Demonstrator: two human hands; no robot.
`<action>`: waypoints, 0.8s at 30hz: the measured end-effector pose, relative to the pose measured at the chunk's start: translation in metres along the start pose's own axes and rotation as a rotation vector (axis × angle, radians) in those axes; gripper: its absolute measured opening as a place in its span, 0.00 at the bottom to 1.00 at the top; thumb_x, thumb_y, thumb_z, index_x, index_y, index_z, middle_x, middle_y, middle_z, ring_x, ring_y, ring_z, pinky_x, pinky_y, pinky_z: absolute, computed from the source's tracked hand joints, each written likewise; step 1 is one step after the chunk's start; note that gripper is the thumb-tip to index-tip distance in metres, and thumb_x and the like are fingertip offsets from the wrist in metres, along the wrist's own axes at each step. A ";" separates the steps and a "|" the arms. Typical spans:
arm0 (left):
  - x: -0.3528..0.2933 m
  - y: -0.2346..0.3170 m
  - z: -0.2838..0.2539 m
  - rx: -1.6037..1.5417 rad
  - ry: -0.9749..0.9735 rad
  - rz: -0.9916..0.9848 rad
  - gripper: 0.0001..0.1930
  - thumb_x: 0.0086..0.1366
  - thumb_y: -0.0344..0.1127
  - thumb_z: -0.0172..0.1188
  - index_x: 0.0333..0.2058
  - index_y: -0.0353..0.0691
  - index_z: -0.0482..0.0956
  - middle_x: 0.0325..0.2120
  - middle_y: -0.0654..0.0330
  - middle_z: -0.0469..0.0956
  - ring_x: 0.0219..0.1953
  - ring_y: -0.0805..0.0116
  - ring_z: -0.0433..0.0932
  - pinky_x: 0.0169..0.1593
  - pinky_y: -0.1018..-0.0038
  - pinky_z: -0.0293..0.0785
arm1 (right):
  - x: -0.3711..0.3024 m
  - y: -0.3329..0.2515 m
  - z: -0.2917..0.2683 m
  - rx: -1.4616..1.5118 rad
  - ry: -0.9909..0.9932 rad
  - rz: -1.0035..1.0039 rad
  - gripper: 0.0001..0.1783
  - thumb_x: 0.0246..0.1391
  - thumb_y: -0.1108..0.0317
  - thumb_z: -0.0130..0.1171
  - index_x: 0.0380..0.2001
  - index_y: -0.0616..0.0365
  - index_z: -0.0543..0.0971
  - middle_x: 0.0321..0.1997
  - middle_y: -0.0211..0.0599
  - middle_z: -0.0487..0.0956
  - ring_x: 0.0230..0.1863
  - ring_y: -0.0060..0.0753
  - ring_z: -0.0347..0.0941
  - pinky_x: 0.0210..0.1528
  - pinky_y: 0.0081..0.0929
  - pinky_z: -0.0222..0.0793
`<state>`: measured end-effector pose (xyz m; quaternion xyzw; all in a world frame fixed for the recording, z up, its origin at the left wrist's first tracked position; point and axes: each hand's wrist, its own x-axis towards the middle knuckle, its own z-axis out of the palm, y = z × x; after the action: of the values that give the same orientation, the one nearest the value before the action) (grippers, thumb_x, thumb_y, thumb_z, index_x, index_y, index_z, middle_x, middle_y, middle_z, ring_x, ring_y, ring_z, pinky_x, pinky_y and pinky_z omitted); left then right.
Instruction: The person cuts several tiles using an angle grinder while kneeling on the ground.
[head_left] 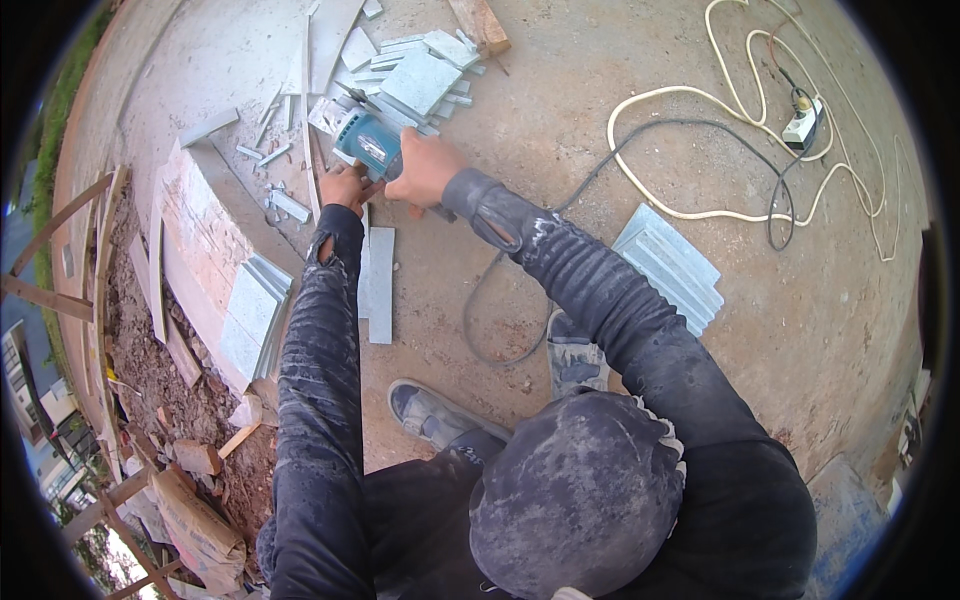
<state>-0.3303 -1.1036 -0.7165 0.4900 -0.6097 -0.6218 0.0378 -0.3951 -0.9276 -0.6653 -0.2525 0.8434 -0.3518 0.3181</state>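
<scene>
A teal handheld electric cutter (370,142) with a silver base plate lies tilted over pale stone tile pieces and a long thin strip (307,135). My right hand (428,170) is wrapped round the rear of its body. Close against the near side of the cutter is my left hand (343,188), fingers curled; what they grip is hidden. Beyond the cutter, pale grey-green tiles (420,82) lie in a loose pile with narrow offcuts. A cut tile strip (381,285) rests on the ground just nearer than my hands.
A black cord loops right toward a white power strip (803,124) with a cream cable (640,100). Stacked tiles (668,268) lie at right, more tiles (256,315) lean on a block at left. Rubble, boards and a paper sack (200,530) line the left edge. A dusty cap (575,490) blocks the lower middle.
</scene>
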 end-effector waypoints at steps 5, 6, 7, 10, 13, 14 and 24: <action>0.000 0.002 -0.002 0.022 0.003 -0.009 0.10 0.67 0.24 0.51 0.44 0.23 0.73 0.36 0.51 0.77 0.33 0.58 0.81 0.35 0.66 0.86 | -0.007 -0.003 -0.004 0.008 -0.014 0.005 0.36 0.38 0.58 0.66 0.47 0.73 0.69 0.31 0.51 0.83 0.43 0.46 0.81 0.50 0.34 0.76; 0.000 0.002 -0.002 0.018 -0.004 -0.006 0.10 0.66 0.23 0.51 0.44 0.23 0.73 0.36 0.51 0.77 0.33 0.58 0.81 0.35 0.66 0.87 | -0.007 0.000 -0.003 0.026 -0.004 -0.008 0.36 0.37 0.58 0.66 0.47 0.73 0.69 0.31 0.54 0.82 0.42 0.50 0.81 0.48 0.36 0.76; 0.001 0.001 -0.002 0.013 -0.011 -0.003 0.11 0.66 0.23 0.51 0.44 0.22 0.73 0.36 0.50 0.77 0.34 0.57 0.81 0.35 0.66 0.87 | -0.008 0.002 -0.002 0.044 0.006 -0.022 0.36 0.36 0.59 0.65 0.47 0.73 0.68 0.32 0.56 0.82 0.41 0.54 0.80 0.47 0.39 0.75; 0.002 0.000 -0.003 0.005 -0.018 0.000 0.10 0.66 0.22 0.50 0.44 0.22 0.73 0.37 0.50 0.76 0.34 0.56 0.81 0.36 0.65 0.87 | -0.010 0.006 0.000 0.065 0.019 -0.037 0.36 0.33 0.60 0.65 0.46 0.73 0.68 0.32 0.58 0.81 0.40 0.58 0.79 0.44 0.42 0.75; 0.002 0.001 -0.002 0.006 -0.012 0.000 0.10 0.65 0.22 0.50 0.43 0.22 0.73 0.37 0.50 0.76 0.34 0.56 0.81 0.37 0.65 0.87 | -0.012 0.008 0.002 0.035 0.044 -0.028 0.36 0.31 0.62 0.65 0.45 0.72 0.68 0.32 0.57 0.81 0.39 0.57 0.80 0.43 0.42 0.75; 0.001 0.001 -0.001 0.007 -0.010 0.000 0.10 0.65 0.21 0.50 0.43 0.22 0.73 0.37 0.50 0.76 0.34 0.56 0.81 0.37 0.65 0.87 | -0.012 0.009 0.003 0.019 0.056 -0.023 0.36 0.30 0.62 0.65 0.45 0.71 0.69 0.32 0.57 0.81 0.39 0.57 0.80 0.43 0.42 0.75; 0.002 0.000 -0.004 0.008 -0.020 0.010 0.10 0.64 0.20 0.50 0.43 0.22 0.72 0.35 0.51 0.76 0.34 0.57 0.81 0.37 0.65 0.87 | -0.021 0.017 0.011 0.006 0.105 -0.042 0.33 0.32 0.61 0.67 0.43 0.67 0.69 0.36 0.59 0.80 0.40 0.60 0.78 0.44 0.46 0.74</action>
<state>-0.3291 -1.1080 -0.7165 0.4811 -0.6150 -0.6239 0.0327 -0.3769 -0.9080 -0.6762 -0.2502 0.8523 -0.3739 0.2667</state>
